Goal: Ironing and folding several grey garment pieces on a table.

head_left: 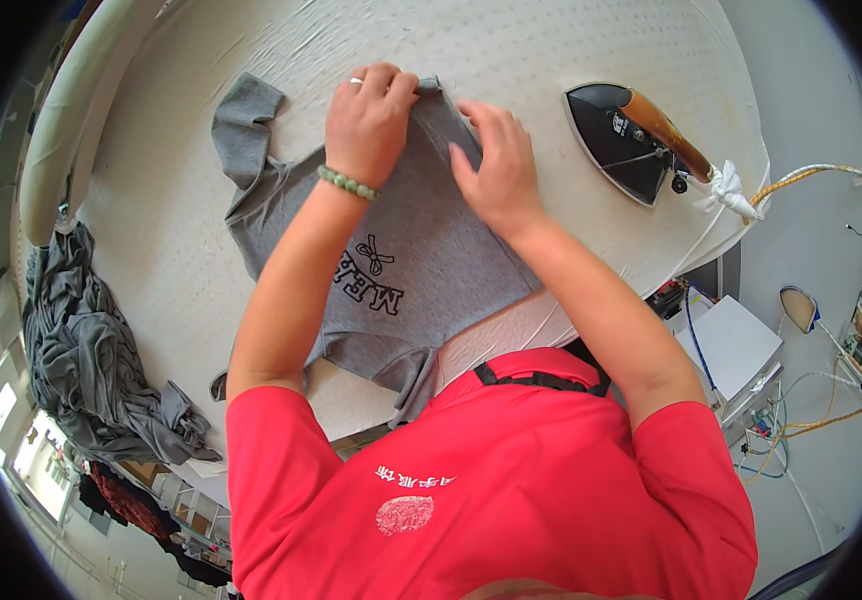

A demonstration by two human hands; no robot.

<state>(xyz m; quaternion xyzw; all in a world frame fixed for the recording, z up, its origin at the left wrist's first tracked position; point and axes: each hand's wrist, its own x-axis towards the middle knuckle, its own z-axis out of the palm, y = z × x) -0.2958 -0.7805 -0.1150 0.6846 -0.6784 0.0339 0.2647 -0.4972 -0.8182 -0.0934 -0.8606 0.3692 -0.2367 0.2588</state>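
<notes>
A grey sweatshirt (421, 210) with black lettering and a small bow print lies on the padded white ironing table (161, 230). My left hand (371, 115), wearing a ring and a green bead bracelet, is at its far edge. Its fingers are curled down on the cloth by a small folded bit of hem. Along the right side of the sweatshirt is my right hand (499, 165), thumb and fingers apart, touching or just above the edge. One grey sleeve (243, 130) stretches to the far left; another sleeve (391, 365) hangs toward me.
An iron (621, 140) with a wooden handle rests at the right of the table, its hose (801, 178) and cords trailing right. Heaped grey garments (101, 350) lie along the left edge. A padded arm (91, 110) curves at the far left. A white box (736, 345) stands beyond the near right edge.
</notes>
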